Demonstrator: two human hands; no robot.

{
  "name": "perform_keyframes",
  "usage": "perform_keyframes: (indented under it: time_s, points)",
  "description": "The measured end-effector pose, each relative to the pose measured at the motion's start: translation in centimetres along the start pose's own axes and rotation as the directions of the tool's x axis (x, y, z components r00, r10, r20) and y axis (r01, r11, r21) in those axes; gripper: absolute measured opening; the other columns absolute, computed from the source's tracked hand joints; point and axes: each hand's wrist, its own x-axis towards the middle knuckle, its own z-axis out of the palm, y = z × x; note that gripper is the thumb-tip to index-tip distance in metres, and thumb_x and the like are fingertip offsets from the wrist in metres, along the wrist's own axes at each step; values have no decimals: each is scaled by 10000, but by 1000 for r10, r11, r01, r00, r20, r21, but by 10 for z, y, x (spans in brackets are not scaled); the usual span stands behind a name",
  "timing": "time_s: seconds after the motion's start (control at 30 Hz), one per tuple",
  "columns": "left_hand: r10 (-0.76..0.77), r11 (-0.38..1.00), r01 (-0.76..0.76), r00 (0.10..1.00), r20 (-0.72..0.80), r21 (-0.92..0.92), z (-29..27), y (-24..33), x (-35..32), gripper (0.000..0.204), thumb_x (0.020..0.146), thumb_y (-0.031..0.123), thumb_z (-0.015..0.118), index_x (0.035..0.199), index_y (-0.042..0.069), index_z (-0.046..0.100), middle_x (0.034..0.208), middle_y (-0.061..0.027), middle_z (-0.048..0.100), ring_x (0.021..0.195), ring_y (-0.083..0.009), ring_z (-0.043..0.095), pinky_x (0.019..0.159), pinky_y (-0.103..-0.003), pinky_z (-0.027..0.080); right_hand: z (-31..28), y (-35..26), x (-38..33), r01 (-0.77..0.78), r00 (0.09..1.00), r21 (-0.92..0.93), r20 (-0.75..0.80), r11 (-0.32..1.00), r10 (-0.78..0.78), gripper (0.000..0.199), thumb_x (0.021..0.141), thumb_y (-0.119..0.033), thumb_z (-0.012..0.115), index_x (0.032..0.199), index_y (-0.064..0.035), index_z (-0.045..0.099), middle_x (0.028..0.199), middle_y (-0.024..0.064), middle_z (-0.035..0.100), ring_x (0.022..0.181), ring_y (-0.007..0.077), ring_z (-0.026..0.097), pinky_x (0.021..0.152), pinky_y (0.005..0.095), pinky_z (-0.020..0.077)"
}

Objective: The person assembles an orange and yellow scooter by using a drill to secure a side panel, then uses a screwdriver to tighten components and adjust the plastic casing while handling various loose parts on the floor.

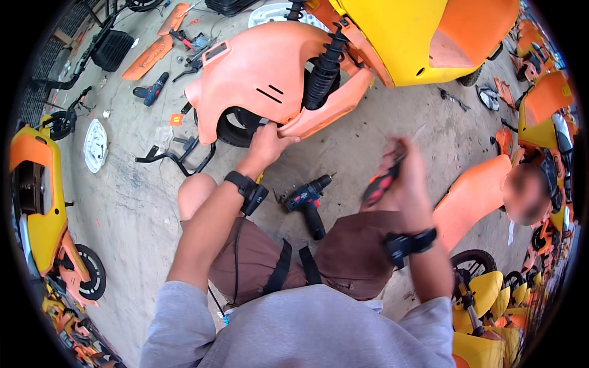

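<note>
My left hand point(268, 147) grips the lower edge of a large orange plastic fender point(257, 67), its fingertips partly hidden at the rim beside a black tyre point(234, 132). The fender belongs to a yellow and orange scooter point(405, 37) with a black coil shock absorber point(322, 73). My right hand point(405, 175), smeared by motion, is closed round a red and black handle point(379, 186) above my right knee. A thin pale shaft shows past the fist, so it looks like a screwdriver. On the floor between my knees lies a cordless drill point(308, 199), touched by neither hand.
Another cordless drill point(151, 89), orange panels point(147, 58), a bent black bar point(178, 159) and a white plastic part point(96, 146) lie to the left. Yellow scooters point(40, 190) stand on both sides. An orange panel point(472, 196) is near my right arm, by another person.
</note>
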Motion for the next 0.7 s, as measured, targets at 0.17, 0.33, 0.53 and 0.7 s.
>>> perform_keyframes:
  time_s: [0.17, 0.33, 0.53, 0.7]
  points:
    - [-62, 997, 62, 998, -2, 51, 6, 3, 5, 696, 715, 458, 815, 1042, -108, 578, 945, -273, 668, 918, -407, 658, 805, -441, 513, 17, 167, 58, -325, 945, 99, -14, 941, 328, 436, 1052, -373, 306, 1005, -3, 532, 753, 94, 524, 628, 207, 512, 588, 401, 502]
    - [-43, 998, 41, 998, -47, -41, 7, -7, 3, 665, 726, 455, 796, 1061, -80, 587, 1009, -261, 668, 988, -400, 640, 841, -455, 505, 9, 266, 107, -258, 962, -105, -115, 960, 246, 478, 1050, -404, 297, 1039, 2, 549, 889, 141, 623, 759, 275, 615, 720, 417, 526]
    - [-277, 905, 93, 869, 409, 415, -17, -19, -40, 574, 743, 503, 746, 1007, -3, 681, 1078, -218, 674, 1033, -367, 640, 850, -435, 517, 29, 252, 77, -364, 925, -69, 86, 929, 369, 475, 1052, -402, 310, 1121, 17, 524, 1032, 173, 651, 976, 322, 655, 865, 421, 534]
    - [-110, 952, -54, 859, 500, 302, 9, -43, -68, 477, 754, 334, 711, 1109, 26, 637, 1000, -218, 678, 994, -397, 630, 843, -453, 510, 51, 230, 47, -390, 888, 40, 281, 920, 364, 568, 1027, -496, 329, 1114, 11, 571, 1076, 165, 638, 974, 291, 640, 833, 411, 535]
